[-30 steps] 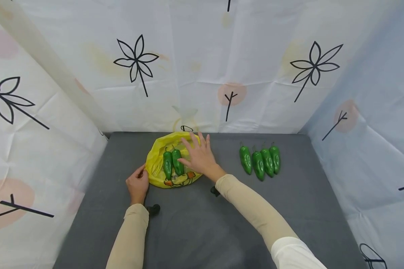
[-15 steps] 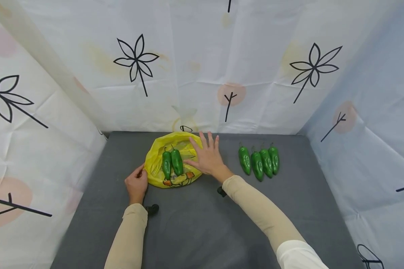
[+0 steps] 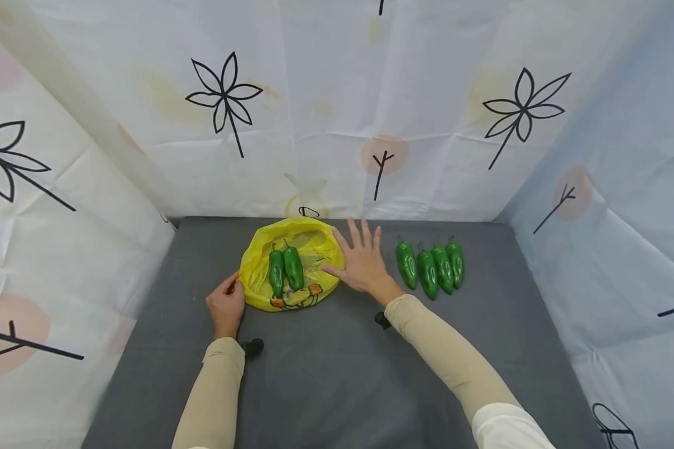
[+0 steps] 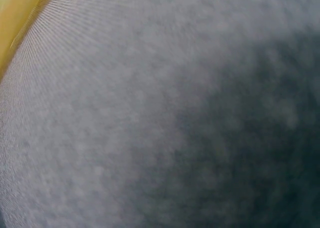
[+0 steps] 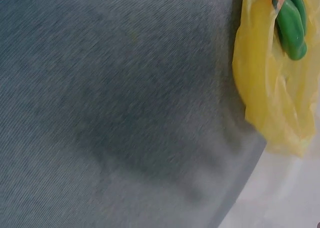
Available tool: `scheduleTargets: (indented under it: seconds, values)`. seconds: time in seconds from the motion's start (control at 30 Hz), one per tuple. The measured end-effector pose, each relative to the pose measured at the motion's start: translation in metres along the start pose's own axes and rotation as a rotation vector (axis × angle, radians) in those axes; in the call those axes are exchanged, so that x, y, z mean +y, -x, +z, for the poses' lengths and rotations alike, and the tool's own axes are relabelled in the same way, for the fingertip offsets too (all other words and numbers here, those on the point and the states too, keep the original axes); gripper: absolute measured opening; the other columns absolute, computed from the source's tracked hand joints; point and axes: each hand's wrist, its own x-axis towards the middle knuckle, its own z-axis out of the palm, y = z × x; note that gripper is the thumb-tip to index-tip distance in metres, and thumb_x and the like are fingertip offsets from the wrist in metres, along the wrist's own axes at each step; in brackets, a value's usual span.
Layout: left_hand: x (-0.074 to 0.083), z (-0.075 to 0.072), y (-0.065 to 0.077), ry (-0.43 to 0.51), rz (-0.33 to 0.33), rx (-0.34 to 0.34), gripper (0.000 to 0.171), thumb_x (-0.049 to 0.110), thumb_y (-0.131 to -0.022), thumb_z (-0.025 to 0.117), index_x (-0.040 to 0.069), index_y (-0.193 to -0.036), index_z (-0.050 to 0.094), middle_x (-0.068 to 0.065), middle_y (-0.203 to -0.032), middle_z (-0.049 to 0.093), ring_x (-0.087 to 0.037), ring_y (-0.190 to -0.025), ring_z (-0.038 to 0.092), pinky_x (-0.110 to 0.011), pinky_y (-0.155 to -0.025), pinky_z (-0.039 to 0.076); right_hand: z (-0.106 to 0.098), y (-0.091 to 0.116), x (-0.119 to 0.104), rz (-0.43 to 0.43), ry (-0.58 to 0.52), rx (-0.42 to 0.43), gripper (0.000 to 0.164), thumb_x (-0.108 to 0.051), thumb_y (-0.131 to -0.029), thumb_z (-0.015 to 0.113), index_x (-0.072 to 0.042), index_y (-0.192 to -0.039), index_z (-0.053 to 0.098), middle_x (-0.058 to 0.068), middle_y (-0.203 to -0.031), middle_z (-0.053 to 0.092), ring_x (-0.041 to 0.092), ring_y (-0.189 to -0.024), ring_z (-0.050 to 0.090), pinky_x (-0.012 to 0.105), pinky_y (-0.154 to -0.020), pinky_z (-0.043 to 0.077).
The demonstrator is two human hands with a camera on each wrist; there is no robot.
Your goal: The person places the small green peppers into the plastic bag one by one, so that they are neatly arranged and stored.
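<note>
A yellow plastic bag [image 3: 252,262] lies spread wide on the table, its mouth facing up. Two green peppers [image 3: 293,268] lie side by side inside it, stems pointing away from me. At the bag's left rim, my left hand [image 3: 226,307] pinches the plastic between thumb and fingers. My right hand [image 3: 365,262] is spread at the bag's right rim, fingers straight and holding nothing. Several more green peppers [image 3: 427,274] lie in a row on the table, to the right of that hand. In the right wrist view the yellow bag [image 5: 257,73] shows with peppers [image 5: 290,25] in it.
The dark grey table [image 3: 320,380] ends at a white patterned cloth [image 3: 326,112] behind the bag. Similar cloth walls rise on the left and right. A small black wrist-worn device [image 3: 253,348] sits at the left wrist, another black device [image 3: 382,320] at the right.
My right hand has moved to the right, from over the bag's mouth to its right rim, leaving the two peppers inside. My left hand stays at the left rim.
</note>
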Motion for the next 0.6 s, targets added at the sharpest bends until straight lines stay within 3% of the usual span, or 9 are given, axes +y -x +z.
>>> scheduleTargets:
  seconds: [0.17, 0.43, 0.6]
  values:
    - [0.000, 0.000, -0.003, 0.012, 0.004, 0.003, 0.028, 0.014, -0.096, 0.063, 0.014, -0.119, 0.079, -0.013, -0.109, 0.079, 0.009, -0.080, 0.057, -0.005, -0.072, 0.041, -0.003, 0.005, 0.012, 0.009, 0.002, 0.018, 0.097, -0.078, -0.091, 0.048, -0.030, -0.166, 0.010, 0.014, -0.173, -0.005, 0.046, -0.158, -0.003, 0.072, -0.121, 0.003]
    - [0.000, 0.000, 0.000, -0.002, 0.001, -0.006, 0.028, 0.013, -0.096, 0.062, 0.013, -0.119, 0.079, -0.014, -0.109, 0.079, -0.016, -0.087, 0.069, -0.004, -0.072, 0.041, 0.005, 0.016, 0.031, 0.036, -0.009, 0.000, 0.097, -0.077, -0.090, 0.051, -0.028, -0.166, 0.014, 0.017, -0.173, 0.000, 0.047, -0.158, -0.001, 0.073, -0.120, 0.003]
    - [-0.001, 0.001, 0.001, -0.016, 0.008, -0.007, 0.028, 0.014, -0.097, 0.062, 0.013, -0.119, 0.078, -0.014, -0.110, 0.079, -0.019, -0.090, 0.069, -0.004, -0.073, 0.040, 0.012, 0.024, 0.046, 0.040, 0.006, 0.007, 0.099, -0.075, -0.090, 0.054, -0.026, -0.166, 0.016, 0.018, -0.173, 0.002, 0.048, -0.158, 0.002, 0.073, -0.120, 0.004]
